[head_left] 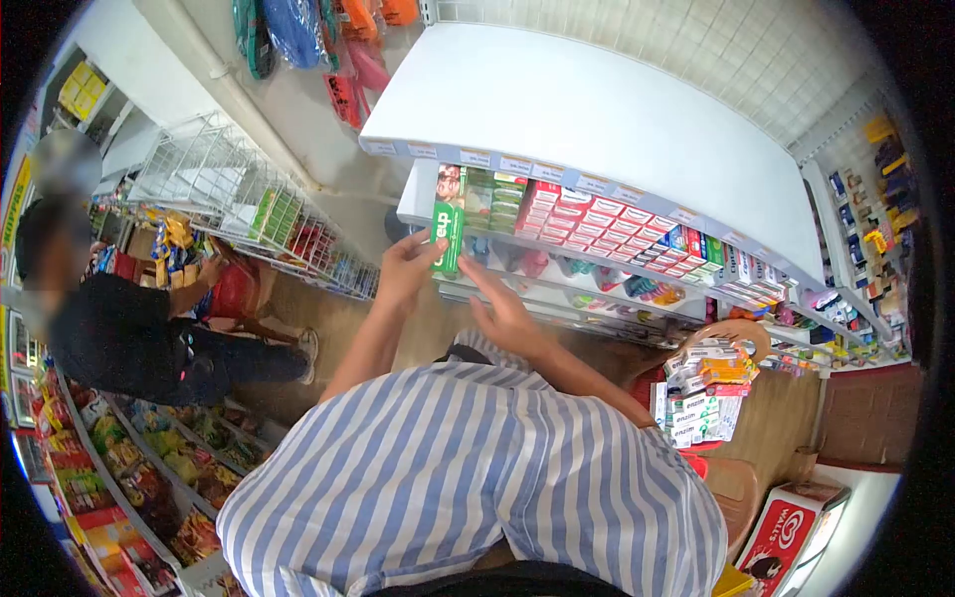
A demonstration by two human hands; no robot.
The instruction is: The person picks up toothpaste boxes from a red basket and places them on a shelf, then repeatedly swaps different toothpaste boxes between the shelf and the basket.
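A green rectangular carton (449, 239) is being pinched upright by the left hand (406, 267), before the white metal shelf (597, 109); the right hand (502, 310) is held half-open, fingertips at its lower edge.

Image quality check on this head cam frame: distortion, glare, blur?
Head view: strong fisheye, black corners, shelf edges bowed; white top shelf bright, almost featureless; co-worker's head smeared out, while the shirt stripes look crisp; green box lettering legible only in part; floor dimmer than the shelf.
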